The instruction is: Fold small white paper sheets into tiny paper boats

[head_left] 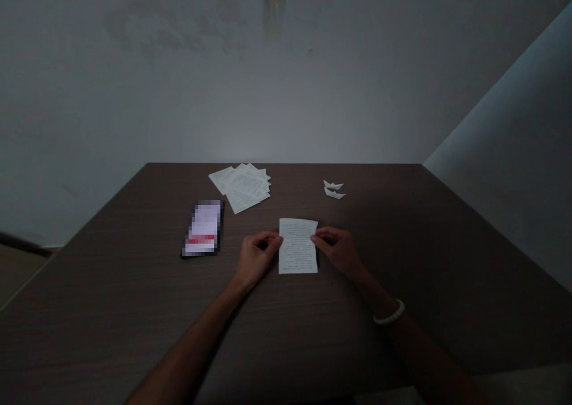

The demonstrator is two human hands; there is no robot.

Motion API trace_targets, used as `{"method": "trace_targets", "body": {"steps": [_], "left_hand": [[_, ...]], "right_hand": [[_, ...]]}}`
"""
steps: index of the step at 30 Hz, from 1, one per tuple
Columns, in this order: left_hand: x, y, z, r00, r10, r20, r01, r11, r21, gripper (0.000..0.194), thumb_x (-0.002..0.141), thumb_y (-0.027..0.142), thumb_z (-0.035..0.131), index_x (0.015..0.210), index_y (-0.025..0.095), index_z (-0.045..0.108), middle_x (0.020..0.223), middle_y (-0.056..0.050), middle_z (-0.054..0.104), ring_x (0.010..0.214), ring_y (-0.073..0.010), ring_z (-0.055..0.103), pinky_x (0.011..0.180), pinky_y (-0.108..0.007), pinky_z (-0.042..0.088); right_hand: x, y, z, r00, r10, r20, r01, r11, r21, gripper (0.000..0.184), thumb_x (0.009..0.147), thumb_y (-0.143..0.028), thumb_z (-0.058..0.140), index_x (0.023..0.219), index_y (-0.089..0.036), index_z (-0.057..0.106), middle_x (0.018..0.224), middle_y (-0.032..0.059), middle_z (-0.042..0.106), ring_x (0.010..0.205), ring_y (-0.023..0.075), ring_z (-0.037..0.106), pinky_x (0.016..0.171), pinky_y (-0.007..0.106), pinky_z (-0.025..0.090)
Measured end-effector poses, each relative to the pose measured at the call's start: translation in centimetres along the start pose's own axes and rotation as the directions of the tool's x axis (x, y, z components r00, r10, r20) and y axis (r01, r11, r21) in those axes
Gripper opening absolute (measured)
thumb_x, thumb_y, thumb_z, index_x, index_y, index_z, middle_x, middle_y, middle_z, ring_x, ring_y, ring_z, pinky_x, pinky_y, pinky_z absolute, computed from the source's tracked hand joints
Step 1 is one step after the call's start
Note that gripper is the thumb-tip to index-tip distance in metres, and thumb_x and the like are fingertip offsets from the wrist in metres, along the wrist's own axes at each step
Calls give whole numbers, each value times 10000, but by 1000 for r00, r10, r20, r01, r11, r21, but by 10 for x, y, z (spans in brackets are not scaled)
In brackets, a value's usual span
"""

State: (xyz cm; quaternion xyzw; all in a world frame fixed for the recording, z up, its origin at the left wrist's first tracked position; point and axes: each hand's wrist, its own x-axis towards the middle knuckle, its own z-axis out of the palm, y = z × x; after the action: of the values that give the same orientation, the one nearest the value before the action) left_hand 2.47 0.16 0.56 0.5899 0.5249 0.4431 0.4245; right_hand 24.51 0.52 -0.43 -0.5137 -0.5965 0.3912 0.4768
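Note:
A small sheet of printed paper is held upright in shape in front of me, just over the dark table. My left hand pinches its left edge between thumb and fingers. On the opposite edge, my right hand has the same kind of pinch, and a beaded bracelet circles that wrist. The paper's top right corner bends slightly. Whether its lower edge touches the table, I cannot tell.
Beyond my left hand lies a phone with its screen lit and blurred. Several printed sheets are fanned out behind it. Two folded paper boats sit at the back right of the wooden table. A wall borders the far edge.

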Motion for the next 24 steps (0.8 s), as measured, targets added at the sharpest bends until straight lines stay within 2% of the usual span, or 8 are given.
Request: {"method": "trace_targets", "body": {"steps": [5, 13, 19, 24], "left_hand": [[1, -2, -1, 998, 55, -28, -56, 998, -9, 233, 770, 360, 697, 822, 133, 712, 679, -18, 660, 606, -127, 573, 581, -233, 450], [2, -5, -1, 997, 53, -58, -53, 999, -10, 238, 748, 362, 713, 792, 128, 719, 661, -12, 642, 591, -118, 556, 571, -231, 446], [3, -2, -2, 999, 41, -21, -42, 999, -31, 245, 740, 366, 720, 798, 127, 720, 670, -18, 659, 603, -124, 573, 586, -235, 459], [5, -3, -4, 1000, 31, -5, -31, 999, -14, 237, 748, 358, 714, 791, 125, 721, 672, -24, 665, 611, -133, 578, 582, -239, 460]], "right_hand": [[0, -2, 0, 1000, 5, 3, -5, 1000, -1, 152, 738, -336, 708, 767, -187, 701, 771, 48, 746, 710, 198, 709, 678, 309, 569], [-1, 0, 0, 999, -32, 17, 32, 999, -15, 145, 737, -331, 709, 755, -187, 696, 737, 40, 737, 679, 193, 701, 641, 291, 562], [-1, 4, 0, 1000, -23, 19, 24, 999, -29, 150, 726, -331, 719, 734, -183, 695, 727, 41, 731, 660, 190, 691, 616, 286, 547], [-2, 1, -2, 998, -51, 47, 56, 992, -110, 146, 741, -326, 714, 761, -182, 706, 725, 38, 728, 629, 169, 667, 590, 264, 509]]}}
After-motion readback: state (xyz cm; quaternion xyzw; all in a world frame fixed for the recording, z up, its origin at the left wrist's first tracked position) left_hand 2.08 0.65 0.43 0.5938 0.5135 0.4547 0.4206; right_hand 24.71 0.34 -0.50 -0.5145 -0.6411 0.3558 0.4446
